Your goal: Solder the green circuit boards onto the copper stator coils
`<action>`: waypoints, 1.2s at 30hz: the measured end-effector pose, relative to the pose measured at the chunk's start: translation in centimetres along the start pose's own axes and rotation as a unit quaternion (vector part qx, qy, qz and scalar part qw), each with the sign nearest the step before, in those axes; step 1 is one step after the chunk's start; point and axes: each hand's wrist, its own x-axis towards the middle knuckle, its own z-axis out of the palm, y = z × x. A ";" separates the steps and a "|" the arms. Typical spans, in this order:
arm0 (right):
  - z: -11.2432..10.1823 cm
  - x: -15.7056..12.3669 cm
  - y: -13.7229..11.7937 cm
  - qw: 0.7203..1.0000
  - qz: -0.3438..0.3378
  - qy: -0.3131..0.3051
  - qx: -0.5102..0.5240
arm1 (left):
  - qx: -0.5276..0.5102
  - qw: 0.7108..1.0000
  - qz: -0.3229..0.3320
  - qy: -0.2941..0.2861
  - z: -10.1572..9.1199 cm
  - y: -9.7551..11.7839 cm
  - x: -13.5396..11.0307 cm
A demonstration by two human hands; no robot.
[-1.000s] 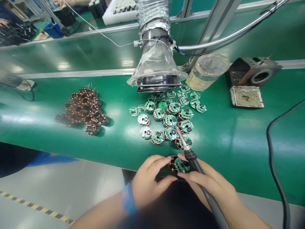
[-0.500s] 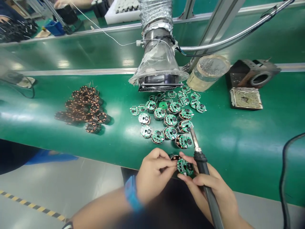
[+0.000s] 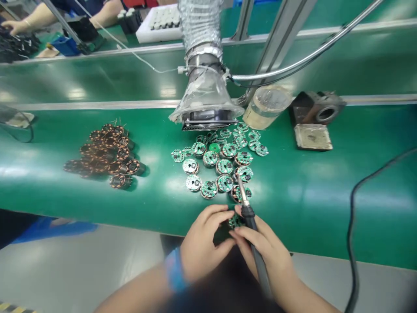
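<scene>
head | left grip [image 3: 203, 243]: circuit board [image 3: 235, 221] | right grip [image 3: 260, 248]: soldering iron [image 3: 250, 230] (fume hood [image 3: 205, 102] beyond)

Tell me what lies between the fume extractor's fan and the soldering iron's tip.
In the head view, a cluster of green circuit boards fills that stretch, from just below the fan to the tip of the soldering iron.

The left hand [image 3: 202, 245] and the right hand [image 3: 260, 248] hold a small green circuit board [image 3: 235, 221] near the edge of the green bench [image 3: 309, 208]. The right hand also grips a soldering iron [image 3: 250, 224], and its tip is over the other round boards [image 3: 224, 183].
</scene>
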 end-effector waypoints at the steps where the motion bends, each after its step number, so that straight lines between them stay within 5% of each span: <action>1: -0.4 -0.2 0.1 1.000 -0.008 0.014 0.001 | 0.058 0.997 0.044 0.009 0.2 0.0 0.2; 3: -1.9 -0.2 0.9 0.999 -0.012 0.049 0.003 | 0.134 0.984 0.114 0.035 0.7 -0.1 0.8; 6: -5.5 0.8 3.9 0.985 0.100 0.140 0.009 | 0.169 0.967 0.177 0.071 1.4 -0.2 1.5; 8: -8.1 2.5 6.6 0.949 0.220 0.223 0.016 | 0.168 0.964 0.188 0.080 1.4 -0.1 1.6; 12: -11.4 7.5 11.8 0.919 0.292 0.257 0.059 | 0.180 0.967 0.147 0.101 0.6 -0.2 0.3; 17: -11.2 13.5 15.2 0.898 0.358 0.172 0.187 | 0.252 0.942 0.047 0.215 -2.2 -2.1 -0.8; 21: -10.0 15.4 13.7 0.876 0.368 0.057 0.306 | 0.277 0.932 -0.053 0.226 -5.5 -3.4 0.6; 25: -8.1 14.6 9.8 0.892 0.327 -0.072 0.303 | 0.309 0.935 -0.097 0.142 -8.3 -3.1 3.2; 28: -6.1 14.7 7.3 0.951 0.199 -0.236 0.034 | 0.354 0.929 -0.101 0.036 -9.6 -2.3 5.4; 32: -3.8 16.8 6.0 0.926 0.153 -0.337 -0.071 | 0.403 0.904 -0.069 -0.120 -10.9 -1.6 8.5; 36: -2.6 18.8 5.7 0.909 0.138 -0.382 -0.095 | 0.402 0.901 -0.017 -0.162 -11.7 -1.9 11.0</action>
